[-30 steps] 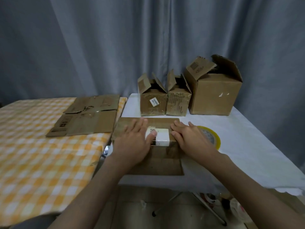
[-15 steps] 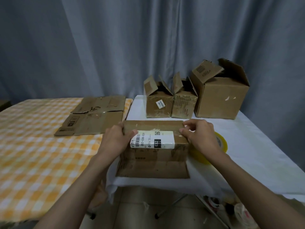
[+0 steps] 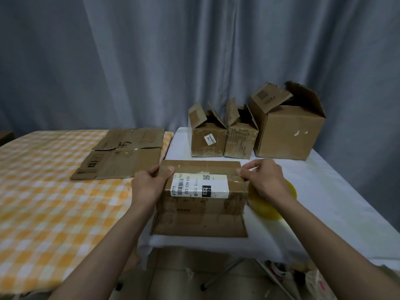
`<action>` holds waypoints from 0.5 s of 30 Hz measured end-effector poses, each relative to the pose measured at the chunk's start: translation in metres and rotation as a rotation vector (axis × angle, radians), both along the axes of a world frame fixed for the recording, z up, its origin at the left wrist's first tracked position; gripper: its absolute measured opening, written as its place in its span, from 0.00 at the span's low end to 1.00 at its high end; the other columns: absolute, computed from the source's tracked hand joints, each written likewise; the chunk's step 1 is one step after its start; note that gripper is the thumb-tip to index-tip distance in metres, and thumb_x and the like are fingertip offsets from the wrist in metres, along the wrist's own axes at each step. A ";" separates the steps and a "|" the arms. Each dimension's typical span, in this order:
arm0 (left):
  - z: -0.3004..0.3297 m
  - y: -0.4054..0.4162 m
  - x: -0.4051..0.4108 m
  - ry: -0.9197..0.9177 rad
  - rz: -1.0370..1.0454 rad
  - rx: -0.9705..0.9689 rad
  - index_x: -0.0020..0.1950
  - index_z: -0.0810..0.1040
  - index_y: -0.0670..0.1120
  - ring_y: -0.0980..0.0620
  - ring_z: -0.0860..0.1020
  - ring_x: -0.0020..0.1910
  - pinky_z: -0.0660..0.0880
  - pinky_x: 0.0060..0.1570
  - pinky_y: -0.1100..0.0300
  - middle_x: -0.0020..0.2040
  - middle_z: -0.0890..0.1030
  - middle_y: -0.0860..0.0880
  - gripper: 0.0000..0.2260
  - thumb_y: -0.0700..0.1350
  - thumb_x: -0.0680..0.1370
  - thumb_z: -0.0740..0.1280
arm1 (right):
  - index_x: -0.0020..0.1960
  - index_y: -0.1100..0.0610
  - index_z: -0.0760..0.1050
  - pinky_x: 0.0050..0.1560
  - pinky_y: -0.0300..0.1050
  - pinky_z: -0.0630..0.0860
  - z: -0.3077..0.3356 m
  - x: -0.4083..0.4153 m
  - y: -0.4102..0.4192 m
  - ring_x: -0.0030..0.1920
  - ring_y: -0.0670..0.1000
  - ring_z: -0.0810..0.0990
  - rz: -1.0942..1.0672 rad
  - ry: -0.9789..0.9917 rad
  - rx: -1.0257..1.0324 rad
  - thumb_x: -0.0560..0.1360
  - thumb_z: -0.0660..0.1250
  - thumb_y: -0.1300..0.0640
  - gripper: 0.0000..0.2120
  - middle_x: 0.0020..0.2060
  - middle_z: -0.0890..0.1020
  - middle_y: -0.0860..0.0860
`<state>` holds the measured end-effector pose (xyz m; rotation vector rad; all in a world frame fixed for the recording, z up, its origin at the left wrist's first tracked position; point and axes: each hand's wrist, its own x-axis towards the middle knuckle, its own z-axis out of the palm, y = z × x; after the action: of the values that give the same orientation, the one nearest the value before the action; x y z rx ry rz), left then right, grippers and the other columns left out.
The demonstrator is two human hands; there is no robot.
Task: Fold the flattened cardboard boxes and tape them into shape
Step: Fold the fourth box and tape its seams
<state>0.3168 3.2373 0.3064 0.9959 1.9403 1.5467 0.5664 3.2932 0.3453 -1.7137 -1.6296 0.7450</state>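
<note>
1. Left hand (image 3: pixel 149 187) grips the upper left edge of the cardboard box (image 3: pixel 202 202), thumb on top and fingers curled behind it. Right hand (image 3: pixel 263 178) pinches the upper right corner of the same box, fingertips curled on the edge.
2. Flattened cardboard sheets (image 3: pixel 123 152) lie on the checked orange-and-white cloth (image 3: pixel 43 202), left of the box.
3. Cardboard box stands at the near edge of the white-covered counter (image 3: pixel 324 202), between both hands. Brown, creased and worn, it carries clear tape over its top and a white shipping label (image 3: pixel 200 186) reading 032-038-E01. One flap lies flat toward the viewer.
4. Three opened boxes (image 3: pixel 240 135) stand behind it, near the curtain.
5. Yellow tape roll (image 3: pixel 270 204) sits just right of the box, partly hidden by the right wrist. Items under the counter are too blurred to identify.
</note>
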 end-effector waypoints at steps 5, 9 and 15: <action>-0.001 0.008 0.000 0.056 0.055 -0.073 0.60 0.83 0.43 0.47 0.81 0.43 0.78 0.47 0.49 0.40 0.83 0.49 0.14 0.49 0.78 0.70 | 0.51 0.52 0.81 0.59 0.56 0.77 -0.004 -0.006 0.000 0.53 0.56 0.81 0.018 -0.085 0.029 0.76 0.73 0.49 0.08 0.48 0.85 0.54; 0.005 0.014 -0.004 0.132 -0.004 -0.158 0.59 0.84 0.44 0.46 0.81 0.43 0.74 0.40 0.54 0.43 0.85 0.45 0.12 0.47 0.79 0.68 | 0.71 0.51 0.72 0.63 0.57 0.75 0.000 -0.006 0.003 0.58 0.56 0.79 0.111 -0.121 -0.016 0.77 0.71 0.52 0.23 0.53 0.83 0.55; 0.017 -0.013 0.020 0.863 -0.285 0.068 0.73 0.71 0.51 0.47 0.69 0.71 0.64 0.68 0.51 0.72 0.72 0.53 0.22 0.55 0.80 0.65 | 0.73 0.47 0.71 0.73 0.56 0.67 0.008 -0.007 0.006 0.71 0.55 0.69 0.270 -0.214 -0.009 0.80 0.64 0.57 0.22 0.72 0.71 0.51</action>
<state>0.3369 3.2247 0.3238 2.1156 2.1082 1.1003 0.5596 3.2993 0.3530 -1.6438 -2.0367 0.7133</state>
